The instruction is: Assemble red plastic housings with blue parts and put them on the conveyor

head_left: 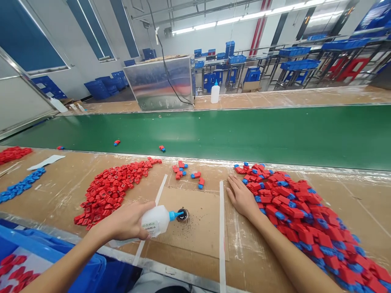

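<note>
My left hand (130, 221) is wrapped round a white glue bottle (160, 219) with a blue nozzle and a printed label. The bottle is tipped sideways, its nozzle tip at the mouth of a small round pot (182, 215) with dark contents. Dark specks surround the pot on a cardboard sheet (204, 236). My right hand (243, 198) lies flat with fingers stretched out, touching the left edge of a large pile of joined red-and-blue pieces (293, 207). Left of the cardboard is a heap of small red pieces (114, 187). A few joined pieces (195, 175) lie above the cardboard.
A green conveyor belt (244, 130) runs behind the table, carrying a few red-and-blue pieces. Blue pieces (23, 185) lie at far left. Below them is a blue bin (70, 260) with red pieces. Another white bottle (215, 93) stands beyond the belt, beside a metal box (161, 83).
</note>
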Tool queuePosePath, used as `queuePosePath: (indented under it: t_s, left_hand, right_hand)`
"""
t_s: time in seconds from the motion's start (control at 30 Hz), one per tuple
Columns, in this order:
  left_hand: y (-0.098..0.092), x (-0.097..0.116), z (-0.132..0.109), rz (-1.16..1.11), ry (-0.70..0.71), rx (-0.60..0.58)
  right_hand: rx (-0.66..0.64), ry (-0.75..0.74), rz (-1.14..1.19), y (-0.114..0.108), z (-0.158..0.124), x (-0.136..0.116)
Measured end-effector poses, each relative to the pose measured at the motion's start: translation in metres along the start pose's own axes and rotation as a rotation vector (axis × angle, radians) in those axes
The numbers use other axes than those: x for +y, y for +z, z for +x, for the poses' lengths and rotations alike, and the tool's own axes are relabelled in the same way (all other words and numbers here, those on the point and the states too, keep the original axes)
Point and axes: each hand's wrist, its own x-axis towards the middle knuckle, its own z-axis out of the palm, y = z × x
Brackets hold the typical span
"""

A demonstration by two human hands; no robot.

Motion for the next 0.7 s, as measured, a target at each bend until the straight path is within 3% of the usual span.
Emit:
queuePosePath:
  t_s: [0.7]
  left_hand:
    - [0.011, -0.020, 0.003, -0.047, 0.045, 0.069]
  right_hand:
    - [-0.003, 0.007, -0.019, 0.004, -0.001, -0.001]
